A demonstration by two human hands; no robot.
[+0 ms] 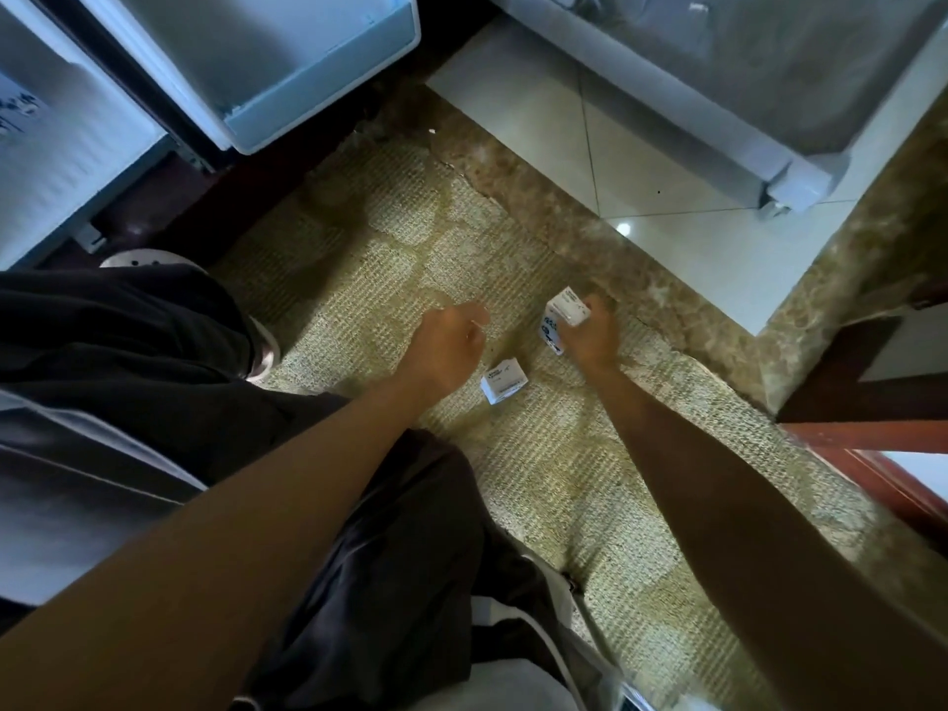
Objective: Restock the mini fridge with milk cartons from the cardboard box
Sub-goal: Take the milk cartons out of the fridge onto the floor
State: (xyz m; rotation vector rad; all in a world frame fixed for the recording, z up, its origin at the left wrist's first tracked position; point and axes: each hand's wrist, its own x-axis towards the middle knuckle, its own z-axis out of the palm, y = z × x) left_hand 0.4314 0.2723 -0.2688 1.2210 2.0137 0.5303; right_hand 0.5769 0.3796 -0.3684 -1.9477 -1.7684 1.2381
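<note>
My right hand [590, 336] grips a small white milk carton with blue print [561, 315], held just above the woven mat. A second white carton [502, 386] stands on the mat between my two hands. My left hand [446, 346] hovers just left of that carton with its fingers curled shut, and I see nothing in it. The mini fridge [61, 161] stands open at the top left, its door [287, 69] swung toward me with a bare door shelf. The cardboard box is out of view.
A beige woven mat [538, 454] covers the floor under my hands. My legs in dark trousers fill the lower left. White tiles [641, 161] and a white appliance base [744, 94] lie at the top right. A red-brown wooden frame [872, 443] stands at the right.
</note>
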